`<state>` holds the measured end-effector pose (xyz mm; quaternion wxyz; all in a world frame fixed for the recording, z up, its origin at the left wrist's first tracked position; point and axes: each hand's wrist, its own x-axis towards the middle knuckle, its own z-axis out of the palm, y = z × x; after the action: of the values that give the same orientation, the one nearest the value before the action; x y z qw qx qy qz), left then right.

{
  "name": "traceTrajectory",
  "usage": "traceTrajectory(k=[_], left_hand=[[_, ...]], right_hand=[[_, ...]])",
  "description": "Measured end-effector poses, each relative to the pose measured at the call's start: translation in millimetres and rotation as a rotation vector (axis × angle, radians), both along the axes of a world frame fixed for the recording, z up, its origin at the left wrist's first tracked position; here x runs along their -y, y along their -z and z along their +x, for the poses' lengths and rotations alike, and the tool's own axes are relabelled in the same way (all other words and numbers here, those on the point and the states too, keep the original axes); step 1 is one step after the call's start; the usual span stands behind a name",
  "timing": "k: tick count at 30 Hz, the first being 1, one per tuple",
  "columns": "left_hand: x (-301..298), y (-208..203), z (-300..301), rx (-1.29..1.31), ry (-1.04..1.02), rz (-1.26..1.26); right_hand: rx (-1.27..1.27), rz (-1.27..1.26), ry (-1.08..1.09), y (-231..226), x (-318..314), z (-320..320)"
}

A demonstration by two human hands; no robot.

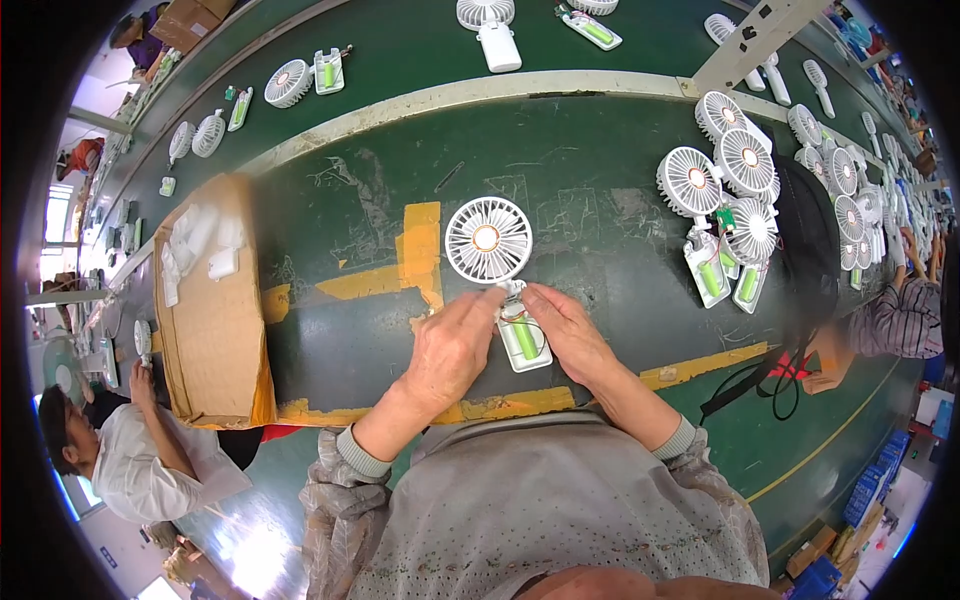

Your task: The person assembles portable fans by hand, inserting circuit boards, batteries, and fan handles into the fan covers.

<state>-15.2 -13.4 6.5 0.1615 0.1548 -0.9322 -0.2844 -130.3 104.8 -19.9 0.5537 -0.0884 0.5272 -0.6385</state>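
A white handheld fan (488, 240) lies on the green table in front of me, its round grille pointing away. Its handle half (524, 343) is uncovered and shows a green battery cell and thin reddish wires. My left hand (452, 345) is closed at the left of the fan's neck, fingertips pressed beside the joint. From the other side, my right hand (568, 332) pinches the neck and the top of the handle. The fingers hide part of the joint, and any small piece between them cannot be made out.
At the left stands a cardboard box (212, 370) with white plastic pieces. Several partly assembled fans (690, 182) are piled at the right, beside a black bag (808, 235). Beyond a pale rail (430, 98), more fans lie on a green surface. A person (150, 455) works at the far left.
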Motion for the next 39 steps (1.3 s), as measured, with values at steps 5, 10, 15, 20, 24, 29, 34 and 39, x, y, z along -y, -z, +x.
traceTrajectory(k=[5, 10, 15, 20, 24, 29, 34, 39], left_hand=[[0.0, 3.6, 1.3, -0.03, 0.127, -0.108], [1.5, 2.3, -0.3, 0.035, 0.191, -0.176], [1.7, -4.3, -2.8, 0.114, 0.229, -0.187], [4.4, -9.0, -7.1, 0.139, 0.29, -0.155], [7.1, -6.6, -5.6, 0.125, 0.27, -0.112], [4.7, -6.3, -4.0, 0.123, 0.141, -0.049], [5.1, -8.6, -1.7, -0.012, 0.057, -0.014], [-9.5, -14.7, -2.6, -0.047, 0.137, -0.019]], right_hand=[[-0.088, -0.167, -0.144, 3.4, -5.9, -3.7], [-0.123, -0.104, -0.163, 5.1, -4.0, -4.1], [-0.166, -0.08, -0.144, 3.8, -2.1, -0.2], [-0.307, -0.044, -0.131, 2.2, -3.0, 1.9], [-0.14, -0.122, -0.141, 5.7, -3.5, -0.8], [-0.051, -0.026, -0.213, 1.9, 1.8, -18.2], [0.058, 0.057, -0.257, 1.5, 12.2, -29.6], [0.144, 0.038, -0.247, 8.1, 13.8, -31.1]])
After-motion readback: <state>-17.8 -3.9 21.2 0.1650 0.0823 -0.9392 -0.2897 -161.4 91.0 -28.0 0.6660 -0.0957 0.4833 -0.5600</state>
